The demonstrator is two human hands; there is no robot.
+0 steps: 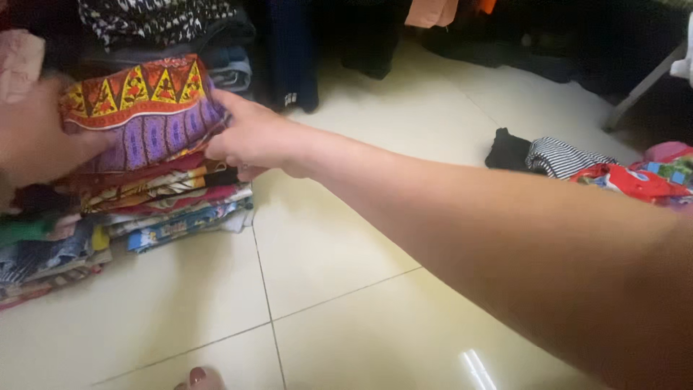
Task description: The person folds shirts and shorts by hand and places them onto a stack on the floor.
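A folded purple cloth [155,130] with an orange and red patterned band lies on top of a stack of folded clothes [144,206] on the floor at the left. My right hand [253,137] reaches across and grips the right edge of that purple cloth, thumb on top. My left hand [32,137], blurred and close to the camera, presses against the cloth's left side. Both hands hold the same cloth on the pile.
Cream floor tiles [332,274] spread in front. More folded and hanging dark garments [289,50] stand behind the stack. A loose heap of black, striped and red clothes [592,170] lies at the right. A toe [198,377] shows at the bottom edge.
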